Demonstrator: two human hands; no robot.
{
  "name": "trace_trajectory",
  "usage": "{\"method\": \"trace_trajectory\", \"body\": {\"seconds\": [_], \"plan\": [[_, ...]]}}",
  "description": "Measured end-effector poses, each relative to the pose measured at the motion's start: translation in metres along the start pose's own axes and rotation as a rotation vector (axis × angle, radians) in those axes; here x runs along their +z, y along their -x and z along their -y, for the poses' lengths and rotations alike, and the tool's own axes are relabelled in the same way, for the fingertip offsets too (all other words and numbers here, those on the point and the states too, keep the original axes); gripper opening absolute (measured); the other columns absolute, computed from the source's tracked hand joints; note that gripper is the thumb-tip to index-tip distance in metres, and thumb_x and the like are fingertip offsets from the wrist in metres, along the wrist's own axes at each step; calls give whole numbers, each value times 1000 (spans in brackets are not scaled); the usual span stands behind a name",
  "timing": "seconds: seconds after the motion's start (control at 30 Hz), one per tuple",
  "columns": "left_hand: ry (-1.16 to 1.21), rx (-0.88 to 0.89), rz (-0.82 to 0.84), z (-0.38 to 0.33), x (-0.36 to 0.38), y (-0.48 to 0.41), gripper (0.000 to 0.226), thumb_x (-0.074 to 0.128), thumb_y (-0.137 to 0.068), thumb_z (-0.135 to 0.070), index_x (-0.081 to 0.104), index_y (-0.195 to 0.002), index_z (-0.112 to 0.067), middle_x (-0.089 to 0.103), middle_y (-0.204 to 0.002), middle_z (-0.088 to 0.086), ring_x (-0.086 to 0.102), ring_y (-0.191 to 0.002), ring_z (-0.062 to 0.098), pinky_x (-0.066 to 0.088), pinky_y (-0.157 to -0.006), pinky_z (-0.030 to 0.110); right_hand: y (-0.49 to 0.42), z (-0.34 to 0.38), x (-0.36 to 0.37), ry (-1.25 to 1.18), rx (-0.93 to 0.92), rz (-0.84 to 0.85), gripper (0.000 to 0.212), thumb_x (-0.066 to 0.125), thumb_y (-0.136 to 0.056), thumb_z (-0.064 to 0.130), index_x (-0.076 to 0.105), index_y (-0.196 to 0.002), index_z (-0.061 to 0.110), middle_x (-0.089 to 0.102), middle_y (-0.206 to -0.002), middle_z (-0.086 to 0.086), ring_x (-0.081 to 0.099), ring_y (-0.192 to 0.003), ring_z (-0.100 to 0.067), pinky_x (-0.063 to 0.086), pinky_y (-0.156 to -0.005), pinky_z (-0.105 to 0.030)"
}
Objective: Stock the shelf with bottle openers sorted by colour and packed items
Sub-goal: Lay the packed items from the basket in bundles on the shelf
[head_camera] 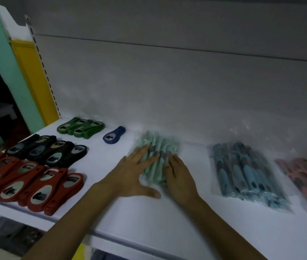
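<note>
One head-worn camera looks forward and down, close above the flat white shelf (139, 218), facing its grey back panel (167, 81).

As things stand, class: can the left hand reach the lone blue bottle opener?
Probably yes: only bare shelf lies between the left hand, on the mint packet, and the blue bottle opener.

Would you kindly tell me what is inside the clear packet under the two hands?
Pale green, long-handled items lie side by side in the clear packet, some with grey sections. The left hand and right hand rest flat on it, hiding their near ends and count.
</note>
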State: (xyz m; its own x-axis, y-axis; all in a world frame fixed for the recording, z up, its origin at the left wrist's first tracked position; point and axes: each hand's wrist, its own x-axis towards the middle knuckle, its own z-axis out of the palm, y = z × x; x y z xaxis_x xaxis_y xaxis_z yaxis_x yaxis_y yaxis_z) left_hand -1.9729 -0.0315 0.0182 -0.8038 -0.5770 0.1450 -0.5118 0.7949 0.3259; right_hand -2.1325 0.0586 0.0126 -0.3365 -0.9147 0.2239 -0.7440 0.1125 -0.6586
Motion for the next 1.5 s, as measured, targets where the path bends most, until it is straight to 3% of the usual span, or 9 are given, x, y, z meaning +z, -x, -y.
{"method": "trace_trajectory", "body": {"seconds": [0.13,0.33,0.57,0.7,0.83,1.1,1.23,1.4,1.5], "plan": [[53,200,-106,5,-4,-12,84,63,-81,-51,21,-142,-13,20,-153,15,7,-143,29,17,-117,49,-7,3,7,205,-12,61,52,24,-103,30,17,-152,16,17,-159,-3,16,-145,-14,10,-115,-25],[-280,-7,44,-3,-10,-16,95,31,-74,-79,-4,-149,-31,-6,-158,-8,-8,-145,14,-2,-115,46,-16,9,-7,208,6,182,53,28,-103,33,14,-151,16,16,-158,-7,20,-143,-21,21,-115,-39],[-21,287,-282,-109,14,-23,86,54,-85,-58,18,-148,-12,5,-155,1,0,-144,15,-1,-116,23,31,-23,-116,227,-298,-511,28,45,-89,14,67,-102,4,66,-104,-14,61,-96,-31,40,-88,-32],[36,303,-145,-180,56,-54,81,51,-90,-51,3,-149,-22,-10,-156,0,-6,-146,19,2,-117,30,63,-88,-165,469,33,-388,54,30,-94,37,53,-133,7,48,-140,-19,43,-129,-36,26,-110,-38],[-25,269,-8,-215,80,-88,70,42,-98,-32,-5,-149,-19,-12,-158,7,-9,-146,23,1,-118,35,76,-121,-166,602,-162,-33,38,37,-98,12,56,-127,-4,52,-135,-24,50,-122,-42,34,-107,-48],[-90,284,38,-192,78,-94,63,36,-100,-37,6,-150,-13,-3,-158,5,-2,-146,20,3,-118,36,59,-121,-154,395,23,-68,47,31,-103,27,32,-145,8,28,-152,-15,25,-139,-26,12,-115,-29],[-52,362,-103,-225,66,-100,76,45,-92,-52,17,-149,-10,8,-158,6,2,-146,19,3,-119,38,83,-123,-200,95,56,-232,43,44,-96,20,48,-133,-2,49,-138,-21,42,-131,-31,24,-112,-30],[77,513,-81,-328,93,-126,64,53,-92,-35,26,-147,-16,21,-155,9,20,-142,24,18,-115,33,119,-181,-266,387,326,-591,43,46,-95,24,50,-134,7,44,-142,-18,39,-132,-35,30,-110,-42],[109,408,39,-379,128,-139,68,51,-92,-42,21,-149,-22,15,-157,10,16,-142,32,20,-115,43,146,-220,-284,466,521,-446,49,38,-98,26,35,-145,15,32,-150,-20,35,-134,-37,28,-109,-40]]}}
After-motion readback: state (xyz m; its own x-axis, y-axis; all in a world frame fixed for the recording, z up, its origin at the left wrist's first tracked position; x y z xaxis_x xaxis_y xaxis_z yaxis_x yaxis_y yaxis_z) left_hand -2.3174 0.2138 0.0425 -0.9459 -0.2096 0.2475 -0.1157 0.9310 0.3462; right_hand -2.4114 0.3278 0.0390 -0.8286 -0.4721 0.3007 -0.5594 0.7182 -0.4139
